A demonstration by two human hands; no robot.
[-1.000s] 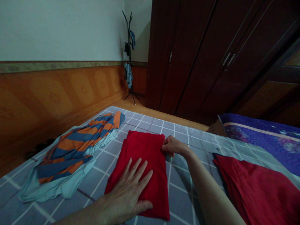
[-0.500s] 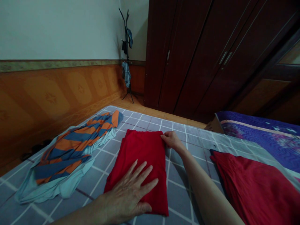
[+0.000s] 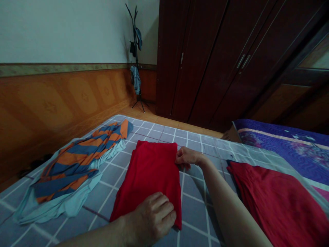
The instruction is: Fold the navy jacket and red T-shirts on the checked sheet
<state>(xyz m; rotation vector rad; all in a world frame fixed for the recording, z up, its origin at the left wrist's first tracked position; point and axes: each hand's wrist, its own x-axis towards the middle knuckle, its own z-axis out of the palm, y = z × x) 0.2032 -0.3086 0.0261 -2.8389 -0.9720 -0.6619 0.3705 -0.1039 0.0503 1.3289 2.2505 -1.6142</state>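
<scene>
- On a grey bedsheet [image 3: 195,209] checked with white lines, we are working over a folded red cloth [image 3: 145,178], a long flat rectangle lying near the middle of the sheet.
- Our left hand [image 3: 151,218] is curling over the near right part of the cloth, knuckles up and fingers bent down onto it; we cannot tell whether it is pinching the fabric or only pressing.
- Our right hand [image 3: 189,157] is touching the cloth's right edge near its far end, partly open; we cannot tell whether it has hold of the edge.
- Left of the cloth, an orange-and-blue striped garment [image 3: 74,159] is lying crumpled on a pale blue cloth [image 3: 64,202].
- Right of our right arm, a rumpled dark red fabric [image 3: 272,199] is lying on the sheet, just beside a purple patterned quilt [image 3: 280,144].
- Farther off, a dark wooden wardrobe [image 3: 205,58] and a black metal coat stand [image 3: 136,51] are standing beyond the sheet, the stand carrying blue clothes [image 3: 135,79].
</scene>
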